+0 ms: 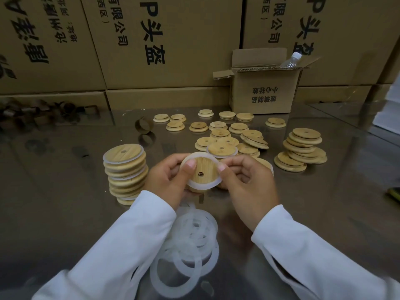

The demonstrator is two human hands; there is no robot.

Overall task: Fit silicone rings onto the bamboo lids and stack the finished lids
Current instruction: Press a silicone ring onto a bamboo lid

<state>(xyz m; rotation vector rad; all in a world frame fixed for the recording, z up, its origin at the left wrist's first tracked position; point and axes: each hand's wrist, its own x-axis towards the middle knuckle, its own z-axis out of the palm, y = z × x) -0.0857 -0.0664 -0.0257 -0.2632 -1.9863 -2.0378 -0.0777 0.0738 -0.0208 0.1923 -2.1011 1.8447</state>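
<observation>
Above the middle of the desk (65,191), the left hand (168,180) and right hand (249,185) both grip a bamboo lid (205,166), thumbs pressing a silicone ring (205,186) around its rim. A stack of ringed lids (125,169) stands just beside the left hand, toward the left edge. Loose rings (190,241) lie by the near edge.

Dim, soft overhead light; tabletop (65,191) glare, wide-angle bending, blurred edges.

Stacked cartons (173,40), open box (266,92), bottle (291,60) perhaps.

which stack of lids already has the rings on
The tall stack beside the left hand: white rims show between its lids. The pile on the right is bare bamboo.
</observation>
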